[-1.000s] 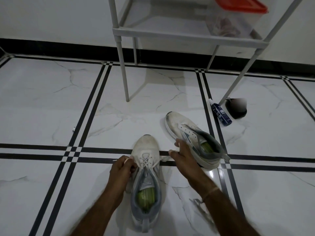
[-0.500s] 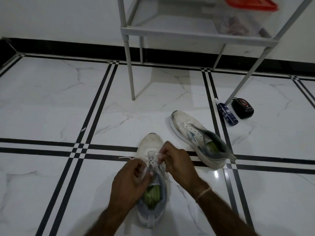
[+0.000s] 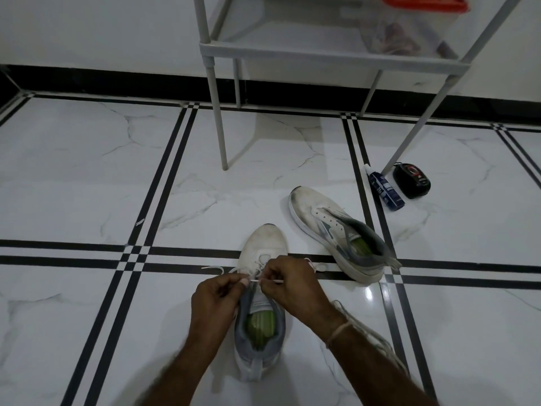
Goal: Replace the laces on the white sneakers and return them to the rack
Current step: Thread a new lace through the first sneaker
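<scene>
A white sneaker (image 3: 265, 244) with a grey collar and green insole stands on the floor in front of me, toe pointing away. Its white lace (image 3: 257, 280) is threaded through the lower eyelets. My left hand (image 3: 218, 300) and my right hand (image 3: 292, 285) meet over the tongue, each pinching the lace. Loose lace ends trail to the left (image 3: 213, 268) and right (image 3: 317, 266) of the shoe. The second white sneaker (image 3: 336, 232) lies unlaced to the right, tongue open. A grey lace (image 3: 371, 335) lies on the floor under my right forearm.
The grey rack (image 3: 292, 54) stands against the wall ahead, its legs reaching the floor. A clear box with an orange lid (image 3: 418, 13) sits on its shelf. A blue tube (image 3: 385, 189) and a black round object (image 3: 411, 180) lie beside the right leg.
Both hands came in from the shoe's sides to its middle. They now pinch the lace close together above the tongue.
</scene>
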